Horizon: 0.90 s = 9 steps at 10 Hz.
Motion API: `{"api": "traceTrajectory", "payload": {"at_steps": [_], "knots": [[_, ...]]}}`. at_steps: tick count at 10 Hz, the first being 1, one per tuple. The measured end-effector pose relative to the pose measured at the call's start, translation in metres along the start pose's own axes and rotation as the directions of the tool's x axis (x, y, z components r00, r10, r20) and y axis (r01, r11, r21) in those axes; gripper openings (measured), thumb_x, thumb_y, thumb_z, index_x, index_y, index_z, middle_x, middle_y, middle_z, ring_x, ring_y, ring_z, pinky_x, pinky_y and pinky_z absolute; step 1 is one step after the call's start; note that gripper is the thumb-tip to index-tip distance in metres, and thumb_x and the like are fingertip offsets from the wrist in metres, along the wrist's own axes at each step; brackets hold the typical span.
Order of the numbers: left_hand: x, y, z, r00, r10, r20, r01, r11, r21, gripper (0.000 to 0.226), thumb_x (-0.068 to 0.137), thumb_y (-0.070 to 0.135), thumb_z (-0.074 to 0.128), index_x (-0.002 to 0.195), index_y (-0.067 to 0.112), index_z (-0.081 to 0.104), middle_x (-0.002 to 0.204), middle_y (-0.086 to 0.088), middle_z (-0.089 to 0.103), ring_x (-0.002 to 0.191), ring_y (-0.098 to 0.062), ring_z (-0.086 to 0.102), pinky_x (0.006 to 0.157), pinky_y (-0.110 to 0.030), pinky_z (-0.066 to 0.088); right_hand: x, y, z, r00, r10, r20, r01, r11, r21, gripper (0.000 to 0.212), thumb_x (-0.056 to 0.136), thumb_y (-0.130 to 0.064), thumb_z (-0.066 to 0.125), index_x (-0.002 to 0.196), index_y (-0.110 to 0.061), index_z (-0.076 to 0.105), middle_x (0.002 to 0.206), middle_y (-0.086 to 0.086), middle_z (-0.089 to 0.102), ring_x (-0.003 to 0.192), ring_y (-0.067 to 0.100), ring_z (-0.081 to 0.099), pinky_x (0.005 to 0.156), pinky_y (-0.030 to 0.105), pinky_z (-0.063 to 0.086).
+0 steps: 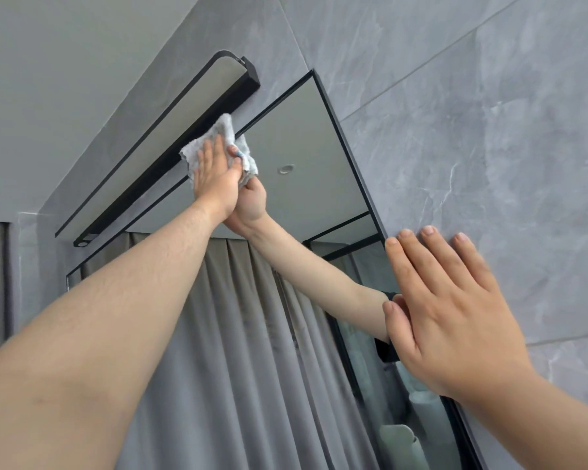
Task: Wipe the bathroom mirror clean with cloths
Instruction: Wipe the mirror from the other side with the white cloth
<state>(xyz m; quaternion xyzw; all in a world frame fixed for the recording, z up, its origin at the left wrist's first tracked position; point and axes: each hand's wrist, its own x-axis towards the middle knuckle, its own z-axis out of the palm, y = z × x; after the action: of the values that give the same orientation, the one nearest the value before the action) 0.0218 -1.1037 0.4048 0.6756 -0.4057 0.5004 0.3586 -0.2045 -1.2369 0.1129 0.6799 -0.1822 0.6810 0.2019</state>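
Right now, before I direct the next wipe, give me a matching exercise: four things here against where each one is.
Things:
1 left hand
2 right hand
3 black light bar
4 grey curtain

Places:
A reflected in the mirror
B flat on the tiled wall
C pressing the white cloth to the glass
D mounted above the mirror

Pairs: 1-C, 2-B, 3-D, 4-A.
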Motion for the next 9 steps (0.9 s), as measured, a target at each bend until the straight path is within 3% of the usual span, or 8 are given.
{"api": "traceTrajectory", "payload": {"at_steps": [1, 2, 3, 4, 6, 7, 8, 9], "knots": [[-0.006, -0.044, -0.002, 0.984, -0.179, -0.025, 0.176, 0.980, -0.096, 0.066, 0.103, 0.045, 0.032, 0.160, 0.020, 0.007, 0.168, -0.004, 0.004, 0.154, -0.019, 0.000, 0.125, -0.044, 0.002, 0.000, 0.001, -0.001, 1.000, -0.001, -0.003, 0.001, 1.000, 0.003, 0.065, 0.092, -0.037, 0.036, 0.144, 0.001, 0.047, 0.144, 0.020, 0.052, 0.139, 0.039, 0.042, 0.118, 0.056, 0.025], [-0.025, -0.114, -0.001, 0.893, -0.449, -0.016, 0.433, 0.870, -0.234, 0.066, 0.096, 0.043, 0.037, 0.153, 0.009, 0.032, 0.158, -0.014, 0.032, 0.147, -0.030, 0.027, 0.120, -0.048, 0.023, -0.001, -0.002, -0.001, 1.000, 0.002, -0.016, -0.002, 1.000, 0.010, 0.066, 0.091, -0.038, 0.037, 0.143, 0.001, 0.048, 0.144, 0.019, 0.052, 0.139, 0.039, 0.042, 0.118, 0.055, 0.025], [-0.060, -0.194, 0.006, 0.750, -0.655, 0.091, 0.655, 0.716, -0.241, 0.057, 0.093, 0.033, 0.036, 0.142, 0.007, 0.045, 0.149, -0.019, 0.044, 0.138, -0.039, 0.040, 0.115, -0.055, 0.034, 0.000, -0.001, -0.001, 1.000, 0.005, -0.018, -0.005, 1.000, 0.015, 0.066, 0.090, -0.039, 0.039, 0.143, 0.000, 0.048, 0.145, 0.019, 0.051, 0.140, 0.038, 0.041, 0.119, 0.054, 0.024], [-0.098, -0.241, 0.022, 0.704, -0.707, 0.070, 0.697, 0.669, -0.259, 0.054, 0.099, 0.031, 0.034, 0.148, 0.009, 0.037, 0.155, -0.019, 0.035, 0.143, -0.041, 0.032, 0.116, -0.059, 0.027, 0.000, 0.000, -0.001, 1.000, 0.008, -0.017, -0.008, 1.000, 0.014, 0.067, 0.090, -0.039, 0.038, 0.143, 0.000, 0.048, 0.146, 0.018, 0.051, 0.141, 0.037, 0.041, 0.119, 0.054, 0.023], [-0.132, -0.220, 0.024, 0.727, -0.685, 0.043, 0.672, 0.697, -0.250, 0.058, 0.097, 0.039, 0.034, 0.148, 0.012, 0.036, 0.155, -0.017, 0.035, 0.143, -0.038, 0.031, 0.117, -0.058, 0.027, 0.002, 0.000, -0.001, 1.000, 0.008, -0.024, -0.008, 1.000, 0.001, 0.067, 0.089, -0.038, 0.039, 0.142, 0.000, 0.049, 0.144, 0.019, 0.053, 0.139, 0.038, 0.042, 0.119, 0.053, 0.023], [-0.140, -0.199, 0.031, 0.741, -0.672, 0.008, 0.661, 0.727, -0.184, 0.075, 0.096, 0.055, 0.031, 0.157, 0.014, 0.020, 0.163, -0.010, 0.022, 0.151, -0.029, 0.019, 0.122, -0.051, 0.018, 0.002, -0.001, -0.001, 0.999, 0.010, -0.030, -0.010, 1.000, -0.002, 0.067, 0.090, -0.039, 0.038, 0.142, 0.001, 0.049, 0.144, 0.020, 0.052, 0.139, 0.038, 0.041, 0.119, 0.054, 0.023], [-0.159, -0.168, 0.033, 0.836, -0.548, 0.012, 0.545, 0.827, -0.136, 0.067, 0.105, 0.043, 0.031, 0.160, 0.019, -0.001, 0.167, -0.001, -0.005, 0.154, -0.016, -0.006, 0.124, -0.041, -0.001, 0.001, -0.002, -0.001, 0.999, 0.015, -0.037, -0.015, 1.000, 0.001, 0.066, 0.090, -0.039, 0.037, 0.142, 0.001, 0.048, 0.143, 0.020, 0.052, 0.139, 0.039, 0.041, 0.120, 0.054, 0.022], [-0.172, -0.124, 0.033, 0.917, -0.396, 0.045, 0.398, 0.914, -0.079, 0.068, 0.106, 0.037, 0.033, 0.158, 0.014, -0.004, 0.167, -0.006, -0.008, 0.153, -0.019, -0.009, 0.123, -0.039, -0.005, 0.001, -0.001, 0.001, 0.999, 0.023, -0.039, -0.023, 1.000, 0.008, 0.066, 0.090, -0.038, 0.038, 0.142, 0.000, 0.048, 0.143, 0.019, 0.052, 0.139, 0.038, 0.041, 0.120, 0.053, 0.021]]}}
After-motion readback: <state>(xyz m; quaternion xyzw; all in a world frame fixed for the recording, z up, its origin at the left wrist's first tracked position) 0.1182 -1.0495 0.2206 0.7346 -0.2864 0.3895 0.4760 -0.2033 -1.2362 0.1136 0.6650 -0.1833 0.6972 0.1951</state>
